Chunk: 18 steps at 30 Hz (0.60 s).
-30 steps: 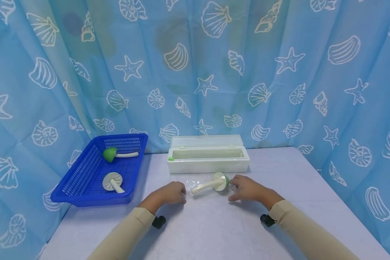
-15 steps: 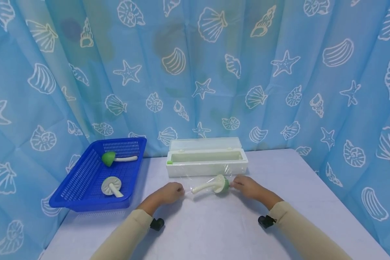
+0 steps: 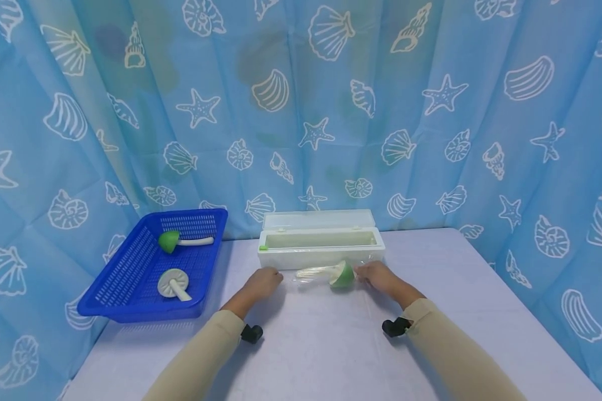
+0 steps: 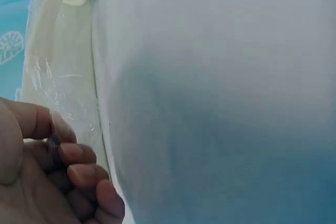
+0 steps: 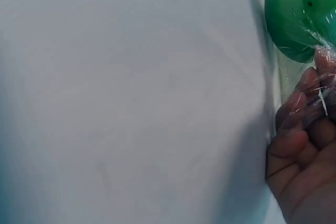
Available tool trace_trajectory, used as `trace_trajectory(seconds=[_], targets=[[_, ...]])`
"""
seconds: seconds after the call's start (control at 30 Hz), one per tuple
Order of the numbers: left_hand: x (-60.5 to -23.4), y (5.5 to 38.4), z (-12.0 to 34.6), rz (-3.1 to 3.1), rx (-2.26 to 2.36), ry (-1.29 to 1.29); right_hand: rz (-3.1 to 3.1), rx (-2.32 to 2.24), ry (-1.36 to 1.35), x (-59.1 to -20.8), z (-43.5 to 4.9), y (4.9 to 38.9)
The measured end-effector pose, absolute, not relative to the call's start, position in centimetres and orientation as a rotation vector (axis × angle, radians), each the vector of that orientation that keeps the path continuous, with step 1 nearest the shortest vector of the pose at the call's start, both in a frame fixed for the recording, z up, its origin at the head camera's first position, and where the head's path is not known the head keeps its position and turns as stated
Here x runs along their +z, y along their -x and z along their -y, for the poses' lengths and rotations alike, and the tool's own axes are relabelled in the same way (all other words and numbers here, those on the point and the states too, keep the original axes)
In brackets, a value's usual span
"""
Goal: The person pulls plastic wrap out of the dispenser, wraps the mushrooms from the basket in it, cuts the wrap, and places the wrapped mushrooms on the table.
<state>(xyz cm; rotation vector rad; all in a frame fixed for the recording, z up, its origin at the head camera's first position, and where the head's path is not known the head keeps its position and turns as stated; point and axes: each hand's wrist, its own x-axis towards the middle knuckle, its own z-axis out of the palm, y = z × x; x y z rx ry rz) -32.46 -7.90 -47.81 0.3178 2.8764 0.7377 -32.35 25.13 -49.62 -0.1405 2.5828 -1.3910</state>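
A toy mushroom [image 3: 343, 276], with a green cap and a cream stem, lies wrapped in clear plastic film [image 3: 313, 275] just in front of a white cling film box [image 3: 321, 259]. My left hand [image 3: 264, 283] pinches the film beyond the stem end; in the left wrist view film [image 4: 58, 85] runs between thumb and forefinger. Past the cap, my right hand [image 3: 378, 277] grips the film's other end. The right wrist view shows the shiny green cap [image 5: 299, 14] close to the fingertips, under gathered film.
The box's clear lid [image 3: 318, 219] stands raised, and a green slider [image 3: 263, 248] sits at its left front edge. To the left, a blue basket [image 3: 92, 303] holds two more toy mushrooms [image 3: 169, 241]. A shell-patterned curtain [image 3: 331, 139] hangs behind the table.
Both hands have taken hold of the film ends. They have moved away from me towards the box, and the mushroom has turned over and moved with them, its film now bunched around it.
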Motion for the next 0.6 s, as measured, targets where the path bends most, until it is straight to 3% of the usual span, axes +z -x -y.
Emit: trace_trajectory(seconds=[0.23, 0.6], targets=[[-48.5, 33.7, 8.2, -2.861, 0.844, -0.091, -2.624, -1.359, -0.087, -49.5, -23.9, 33.2], [-49.3, 34.1, 8.6, -2.784, 1.181, -0.019, -2.689, -1.305, 0.125, -50.3, -25.8, 32.7]])
